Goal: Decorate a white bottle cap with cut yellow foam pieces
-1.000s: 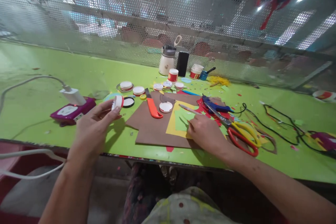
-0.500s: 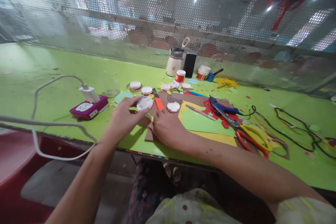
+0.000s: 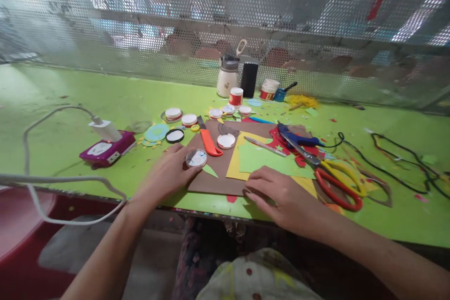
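Lid (image 3: 196,158) sits in the grip of the left hand (image 3: 170,169); the right hand (image 3: 276,194), grip released, rests at the card (image 3: 214,183).

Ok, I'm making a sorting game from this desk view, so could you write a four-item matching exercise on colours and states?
Column one:
1. left hand
2. knife
3. scissors
4. power adapter

Column two:
A. purple, with a white plug in it
B. red and yellow at the handles
C. holding a round, marked lid
D. orange-handled, lying on the brown sheet

Right pairs: 1-C, 2-D, 3-B, 4-A
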`<state>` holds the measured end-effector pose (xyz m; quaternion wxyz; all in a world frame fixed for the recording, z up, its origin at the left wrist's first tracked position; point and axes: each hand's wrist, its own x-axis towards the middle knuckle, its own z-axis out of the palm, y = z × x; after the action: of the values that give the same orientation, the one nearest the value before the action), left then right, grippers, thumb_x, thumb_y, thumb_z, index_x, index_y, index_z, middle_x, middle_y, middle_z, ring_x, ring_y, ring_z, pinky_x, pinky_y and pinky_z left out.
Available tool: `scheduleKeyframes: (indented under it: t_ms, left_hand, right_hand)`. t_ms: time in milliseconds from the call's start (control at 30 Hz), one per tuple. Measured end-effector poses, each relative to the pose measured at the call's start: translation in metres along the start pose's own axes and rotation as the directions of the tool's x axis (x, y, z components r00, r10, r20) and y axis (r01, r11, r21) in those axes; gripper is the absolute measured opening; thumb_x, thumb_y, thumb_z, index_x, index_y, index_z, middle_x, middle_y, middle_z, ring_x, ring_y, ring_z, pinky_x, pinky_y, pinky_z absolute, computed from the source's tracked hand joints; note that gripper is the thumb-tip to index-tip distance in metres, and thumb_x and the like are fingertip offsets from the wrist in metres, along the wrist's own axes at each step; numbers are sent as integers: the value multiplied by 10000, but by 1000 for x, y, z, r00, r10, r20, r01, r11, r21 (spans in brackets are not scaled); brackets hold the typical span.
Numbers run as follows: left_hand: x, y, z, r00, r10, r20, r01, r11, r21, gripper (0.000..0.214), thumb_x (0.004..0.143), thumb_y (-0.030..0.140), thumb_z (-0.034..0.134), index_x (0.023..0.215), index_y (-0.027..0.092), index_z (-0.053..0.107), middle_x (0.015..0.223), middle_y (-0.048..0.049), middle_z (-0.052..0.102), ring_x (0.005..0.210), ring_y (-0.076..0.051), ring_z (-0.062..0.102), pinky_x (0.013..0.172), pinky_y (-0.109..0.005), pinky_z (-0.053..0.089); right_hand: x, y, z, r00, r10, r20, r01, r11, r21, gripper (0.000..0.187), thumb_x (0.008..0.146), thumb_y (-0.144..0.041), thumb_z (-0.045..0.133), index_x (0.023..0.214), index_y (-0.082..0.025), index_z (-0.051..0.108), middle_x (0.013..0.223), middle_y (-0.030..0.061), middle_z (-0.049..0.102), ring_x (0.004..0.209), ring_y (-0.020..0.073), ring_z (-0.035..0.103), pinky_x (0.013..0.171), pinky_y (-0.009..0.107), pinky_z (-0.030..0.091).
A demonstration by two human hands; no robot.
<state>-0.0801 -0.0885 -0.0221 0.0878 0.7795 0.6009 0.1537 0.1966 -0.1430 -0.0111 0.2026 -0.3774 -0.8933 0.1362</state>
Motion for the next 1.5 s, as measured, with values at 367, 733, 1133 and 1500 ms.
scheduleKeyframes:
  t_ms: [367,733,1133,1500]
  left_hand:
    - [0,-5,-6,996,-90,-19,90,996,10,589,810,594,530,1291,255,556,1174,-111,597,1004,-318,622,813,-395,474]
    - [58,28,-27,981,-130,-142,136,990,29,454,803,479,508,1154,228,648,873,-83,733,766,-296,673,682,-393,476]
    - [-7,17,-4,946,-119,-302,123,992,-7,360,860,469,455,995,190,636,1060,-116,643,893,-290,646,766,-392,477]
    - [-20,5,18,959,60,-278,-96,989,-117,240,882,390,511,986,213,634,1009,-98,590,966,-272,594,840,-391,480]
  right_hand:
    - [-68,61,-62,937,137,-322,-205,960,-189,180,924,-261,522,1035,-263,664,1050,82,701,990,231,660,879,382,512]
    - [-106,127,-80,846,388,-367,-482,850,-212,162,901,-282,544,949,-273,699,1012,163,705,965,298,649,873,446,476]
    - [46,39,-49,957,199,-210,-221,971,-89,224,939,-229,463,1023,-203,669,988,41,730,870,159,664,796,264,476]
    - [202,7,44,933,360,28,-338,898,-280,403,774,-247,628,1142,-101,553,1123,206,686,1033,306,658,794,355,496]
